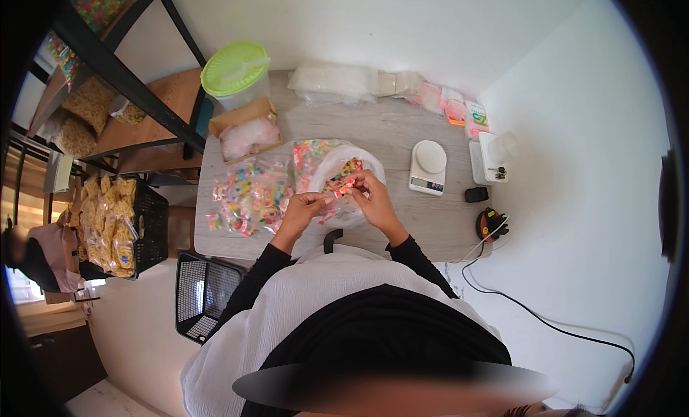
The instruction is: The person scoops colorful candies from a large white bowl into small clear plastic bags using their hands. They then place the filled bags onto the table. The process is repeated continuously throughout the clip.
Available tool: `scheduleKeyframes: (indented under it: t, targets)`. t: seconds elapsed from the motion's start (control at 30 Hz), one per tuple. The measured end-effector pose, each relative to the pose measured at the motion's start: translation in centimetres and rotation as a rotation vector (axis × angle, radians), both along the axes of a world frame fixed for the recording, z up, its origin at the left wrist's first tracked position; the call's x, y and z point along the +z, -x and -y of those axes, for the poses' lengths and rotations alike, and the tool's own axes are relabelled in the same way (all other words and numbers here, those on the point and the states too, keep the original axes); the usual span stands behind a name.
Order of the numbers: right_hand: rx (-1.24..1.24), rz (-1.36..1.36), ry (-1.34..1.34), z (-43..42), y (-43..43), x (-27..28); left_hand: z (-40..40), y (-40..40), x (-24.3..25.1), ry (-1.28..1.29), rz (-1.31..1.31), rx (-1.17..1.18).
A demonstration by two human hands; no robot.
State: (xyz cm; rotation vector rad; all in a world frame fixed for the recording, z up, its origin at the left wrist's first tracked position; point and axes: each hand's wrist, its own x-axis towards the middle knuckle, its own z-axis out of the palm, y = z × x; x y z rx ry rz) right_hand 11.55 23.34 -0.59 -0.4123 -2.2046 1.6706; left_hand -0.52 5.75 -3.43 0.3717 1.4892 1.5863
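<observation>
My right hand [373,200] pinches a few wrapped candies [345,189], red, orange and white, above a white plastic bag [371,161]. Inside that bag lie more colourful wrapped candies [351,167]. My left hand [302,213] is just left of the bag's mouth, thumb and forefinger drawn together; whether thin clear plastic is between them is too small to tell. Beneath and left of it spread several clear packets of wrapped candies [250,193]. Behind the white bag is a larger clear bag of candies [312,154].
On the table [398,118] stand a white kitchen scale [429,166], a cardboard box with clear plastic bags [248,134], a green-lidded tub [237,70] and a white container [489,158]. A power strip [490,224] trails cables at right. Black crates [150,223] [207,288] are at left.
</observation>
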Motion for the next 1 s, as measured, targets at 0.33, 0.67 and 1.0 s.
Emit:
scheduleKeyframes:
  t: [0.33, 0.67, 1.0]
  targets:
    - [0.050, -0.010, 0.044, 0.7, 0.0, 0.2, 1.0, 0.4, -0.1, -0.006, -0.006, -0.002]
    - [0.084, 0.055, 0.001, 1.8, 0.4, 0.5, 1.4, 0.7, -0.3, 0.004, -0.016, 0.000]
    - [0.157, 0.150, 0.024, 1.3, 0.3, 0.1, 1.4, 0.6, -0.6, 0.041, 0.179, -0.059]
